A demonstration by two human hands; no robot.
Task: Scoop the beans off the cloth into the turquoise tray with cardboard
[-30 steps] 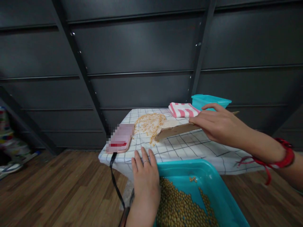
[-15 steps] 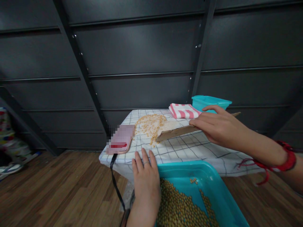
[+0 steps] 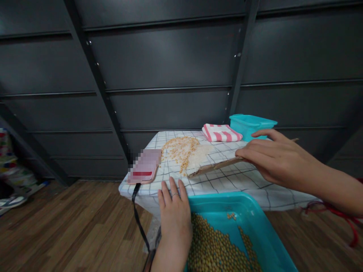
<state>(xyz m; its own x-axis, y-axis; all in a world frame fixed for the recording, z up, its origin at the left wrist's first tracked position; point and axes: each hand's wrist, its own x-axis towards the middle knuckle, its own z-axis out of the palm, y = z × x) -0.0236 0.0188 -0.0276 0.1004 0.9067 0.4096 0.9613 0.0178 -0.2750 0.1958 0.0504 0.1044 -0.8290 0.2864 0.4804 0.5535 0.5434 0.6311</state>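
My right hand (image 3: 272, 156) is closed on the right end of a flat cardboard strip (image 3: 211, 167), whose edge rests on the checked tablecloth (image 3: 227, 177). Beyond the strip's left end lies a heap of yellow beans (image 3: 180, 148) with a patch of white grains (image 3: 200, 153) beside it. My left hand (image 3: 174, 211) lies flat, fingers stretched, on the table's near edge and against the rim of a teal tray (image 3: 249, 215). The tray holds many yellow beans (image 3: 215, 249) and sits below the table edge.
A pink phone (image 3: 144, 166) with a black strap (image 3: 138, 219) lies at the table's left corner. A folded pink-striped cloth (image 3: 219, 132) and a small teal box (image 3: 251, 124) stand at the back. Dark panelled wall behind, wood floor around.
My right hand has drawn the cardboard strip toward me and to the right, away from the bean heap, uncovering the white grains. My left hand has stayed put.
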